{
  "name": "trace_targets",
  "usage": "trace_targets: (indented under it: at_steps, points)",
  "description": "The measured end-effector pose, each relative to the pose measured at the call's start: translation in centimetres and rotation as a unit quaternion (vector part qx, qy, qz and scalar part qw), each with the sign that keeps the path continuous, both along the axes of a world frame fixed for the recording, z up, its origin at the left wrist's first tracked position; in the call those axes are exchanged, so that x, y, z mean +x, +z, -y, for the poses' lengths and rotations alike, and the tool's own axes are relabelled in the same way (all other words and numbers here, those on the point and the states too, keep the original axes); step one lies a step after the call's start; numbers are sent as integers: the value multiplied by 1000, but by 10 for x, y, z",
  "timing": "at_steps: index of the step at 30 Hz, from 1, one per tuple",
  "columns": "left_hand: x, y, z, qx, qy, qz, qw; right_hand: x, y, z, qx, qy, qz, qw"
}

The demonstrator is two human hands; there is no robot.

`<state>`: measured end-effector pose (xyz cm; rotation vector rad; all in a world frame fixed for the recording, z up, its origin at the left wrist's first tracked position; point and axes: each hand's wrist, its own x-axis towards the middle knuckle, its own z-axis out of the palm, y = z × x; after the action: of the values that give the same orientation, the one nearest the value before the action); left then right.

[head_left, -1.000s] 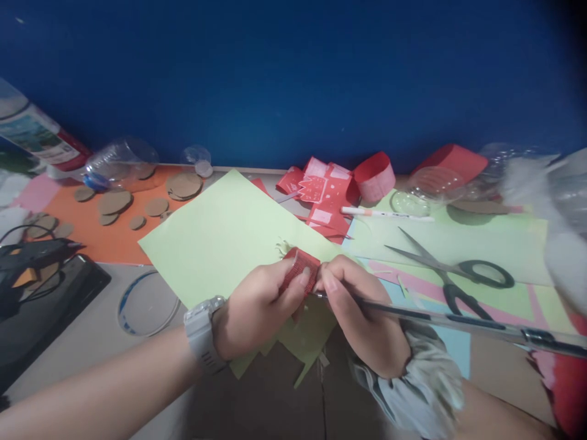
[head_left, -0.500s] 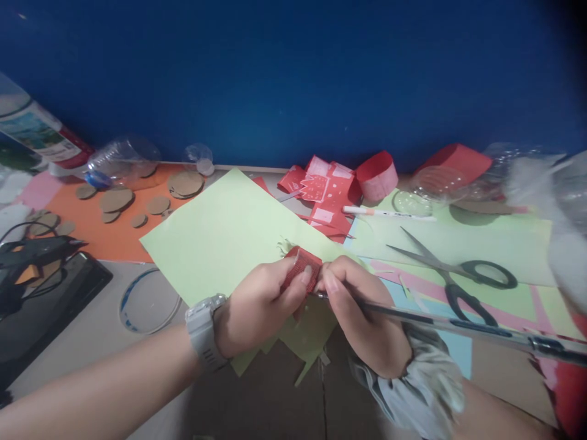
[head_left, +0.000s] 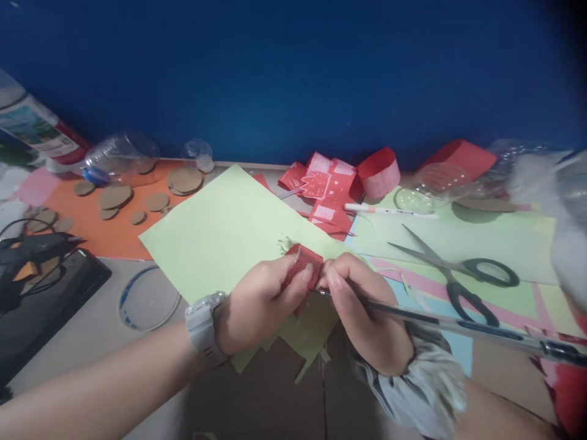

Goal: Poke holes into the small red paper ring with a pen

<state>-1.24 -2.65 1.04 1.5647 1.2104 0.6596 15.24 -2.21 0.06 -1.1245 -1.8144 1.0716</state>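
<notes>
My left hand (head_left: 266, 281) is closed around a small red textured strip or roll (head_left: 302, 269), which looks like paper or cloth. Pale green fringe (head_left: 287, 245) sticks out beyond its far end. Against its right side, the fingers of my right hand (head_left: 362, 299) are pinched together. A long thin pen (head_left: 422, 316), clear and dark, runs under my right thumb, its narrow end close to the red piece. Whether the right fingertips also grip the red piece is hidden. Below the hands hang pale green paper pieces (head_left: 307, 339).
A green sheet (head_left: 211, 226) lies under the hands. Scissors (head_left: 452, 269) rest open at right, near a white marker (head_left: 392, 211) and red paper pieces (head_left: 330, 189). Cardboard discs (head_left: 115, 197) sit on orange paper at left, with a plastic bottle (head_left: 121, 156) and tape ring (head_left: 149, 299). A blue wall rises behind.
The view has shifted very slightly. Both hands keep the same hold on the red piece and the pen, with the pen's outer end a touch lower.
</notes>
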Motion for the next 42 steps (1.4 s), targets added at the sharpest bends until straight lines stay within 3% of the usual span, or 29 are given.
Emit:
trace_targets:
  at_steps: [3,9,15,20,38,42]
  points:
    - [0,0,0,-4,3,2,1000,1,-1,0,-1,-4,-9,1000]
    - [0,-1,0,12,-11,-2,1000,4,-2,-1,15,55,-10,998]
    - [0,-1,-1,16,-6,16,1000,3,-3,2,10,14,-33,999]
    - [0,-1,-1,23,-13,14,1000,5,-5,0,18,52,-26,998]
    - [-1,-3,0,24,-9,14,1000,6,-7,-1,27,54,-28,998]
    - [-1,-3,0,12,-4,15,1000,5,-9,0,-14,6,-70,997]
